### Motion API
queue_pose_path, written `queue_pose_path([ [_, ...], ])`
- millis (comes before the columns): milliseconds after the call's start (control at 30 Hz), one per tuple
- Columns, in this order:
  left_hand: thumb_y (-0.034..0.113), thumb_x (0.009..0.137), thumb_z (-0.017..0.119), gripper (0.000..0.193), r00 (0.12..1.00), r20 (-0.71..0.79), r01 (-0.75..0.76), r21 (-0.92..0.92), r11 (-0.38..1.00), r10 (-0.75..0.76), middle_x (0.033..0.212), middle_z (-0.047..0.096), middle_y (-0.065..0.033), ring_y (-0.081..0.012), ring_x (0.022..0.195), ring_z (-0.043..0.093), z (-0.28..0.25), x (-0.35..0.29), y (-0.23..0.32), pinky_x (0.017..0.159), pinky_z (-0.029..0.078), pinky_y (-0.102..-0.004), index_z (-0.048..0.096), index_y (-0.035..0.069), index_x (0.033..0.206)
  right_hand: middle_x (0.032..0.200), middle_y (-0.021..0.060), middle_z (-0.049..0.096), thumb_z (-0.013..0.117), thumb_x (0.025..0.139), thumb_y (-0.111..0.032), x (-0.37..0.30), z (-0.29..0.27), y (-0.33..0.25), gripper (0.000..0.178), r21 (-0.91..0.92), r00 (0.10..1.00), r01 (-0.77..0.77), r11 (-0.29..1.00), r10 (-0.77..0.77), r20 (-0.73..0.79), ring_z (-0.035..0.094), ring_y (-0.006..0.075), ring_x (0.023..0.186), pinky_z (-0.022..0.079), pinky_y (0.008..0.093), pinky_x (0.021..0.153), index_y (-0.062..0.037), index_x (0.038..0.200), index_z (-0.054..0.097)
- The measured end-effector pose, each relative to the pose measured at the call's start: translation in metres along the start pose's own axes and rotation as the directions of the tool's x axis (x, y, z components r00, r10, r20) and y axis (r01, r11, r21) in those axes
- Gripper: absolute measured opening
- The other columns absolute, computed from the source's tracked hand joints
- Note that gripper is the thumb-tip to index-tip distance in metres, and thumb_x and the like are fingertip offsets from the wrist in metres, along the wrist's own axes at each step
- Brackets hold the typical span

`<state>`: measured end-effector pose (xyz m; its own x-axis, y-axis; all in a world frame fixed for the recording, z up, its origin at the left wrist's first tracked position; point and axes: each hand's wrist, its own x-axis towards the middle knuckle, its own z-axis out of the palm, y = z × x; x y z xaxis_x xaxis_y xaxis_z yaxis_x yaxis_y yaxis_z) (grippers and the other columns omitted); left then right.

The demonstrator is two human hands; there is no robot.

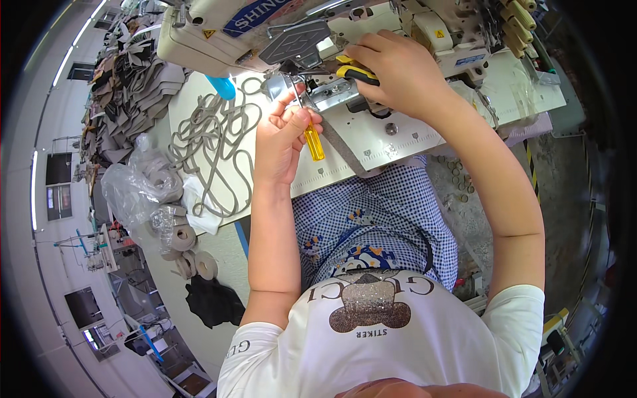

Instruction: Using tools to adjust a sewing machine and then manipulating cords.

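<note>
My left hand is closed around a screwdriver with a clear yellow handle; its shaft points up toward the needle area of a white industrial sewing machine. In my right hand are pliers with yellow and black grips. Their jaws reach left in among the metal parts under the machine head, where the tips are hard to make out. Below the hands, a grey fabric strip runs from the metal guide to the table's front edge.
Loops of grey cord lie on the white tabletop at left. Beyond are rolls of tape, plastic bags, a black cloth and a heap of grey fabric pieces. Thread cones stand at the far right.
</note>
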<state>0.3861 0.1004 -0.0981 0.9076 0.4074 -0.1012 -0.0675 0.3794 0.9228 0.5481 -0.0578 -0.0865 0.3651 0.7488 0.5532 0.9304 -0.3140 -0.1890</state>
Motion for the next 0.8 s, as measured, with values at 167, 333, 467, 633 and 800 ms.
queue_pose_path([
  [167,0.010,0.079,0.065,0.068,1.000,0.011,-0.018,0.028,0.999,0.018,0.076,0.062,-0.0094,-0.0132,0.066,0.060,-0.0006,-0.0001,0.0007,0.065,0.050,-0.0219,0.026,-0.008,0.131,0.098,0.0044,0.058,0.064,0.067,-0.021,0.0032,-0.0002,0.0021,0.036,-0.001,1.000,0.019,1.000,-0.019,0.005,0.056,0.0219,0.091,0.047,0.0346,0.077,-0.0076,0.100,0.061],
  [333,0.010,0.078,0.066,0.072,1.000,0.015,-0.018,0.029,0.999,0.018,0.075,0.062,-0.0091,-0.0136,0.066,0.061,-0.0006,0.0019,-0.0006,0.065,0.050,-0.0225,0.022,-0.008,0.133,0.098,0.0039,0.057,0.065,0.067,-0.021,0.0033,0.0024,0.0048,0.037,-0.013,0.999,0.036,0.999,-0.036,0.001,0.056,0.0215,0.090,0.048,0.0346,0.076,-0.0085,0.101,0.060],
  [467,0.009,0.078,0.065,0.072,1.000,0.009,-0.017,0.035,0.999,0.016,0.076,0.062,-0.0092,-0.0140,0.066,0.061,0.0007,0.0022,0.0005,0.064,0.050,-0.0228,0.023,-0.008,0.133,0.098,0.0033,0.057,0.065,0.067,-0.021,0.0053,0.0036,0.0061,0.037,-0.006,0.999,0.042,0.999,-0.042,0.009,0.056,0.0211,0.090,0.048,0.0343,0.075,-0.0090,0.102,0.060],
  [633,0.008,0.078,0.065,0.072,1.000,0.003,-0.020,0.039,0.999,0.020,0.076,0.062,-0.0094,-0.0142,0.066,0.061,0.0009,0.0022,0.0003,0.064,0.050,-0.0231,0.022,-0.007,0.134,0.091,0.0006,0.059,0.067,0.065,-0.021,0.0056,0.0060,0.0077,0.033,-0.031,0.996,0.075,0.997,-0.076,-0.046,0.058,0.0184,0.087,0.050,0.0323,0.071,-0.0100,0.096,0.062],
  [800,0.006,0.078,0.064,0.072,1.000,-0.005,-0.019,0.045,0.999,0.019,0.076,0.062,-0.0093,-0.0143,0.065,0.061,0.0012,0.0020,0.0005,0.063,0.050,-0.0231,0.022,-0.007,0.134,0.091,0.0005,0.059,0.067,0.065,-0.020,0.0053,0.0066,0.0095,0.034,-0.032,0.995,0.089,0.996,-0.090,-0.044,0.057,0.0178,0.088,0.051,0.0318,0.071,-0.0100,0.097,0.061],
])
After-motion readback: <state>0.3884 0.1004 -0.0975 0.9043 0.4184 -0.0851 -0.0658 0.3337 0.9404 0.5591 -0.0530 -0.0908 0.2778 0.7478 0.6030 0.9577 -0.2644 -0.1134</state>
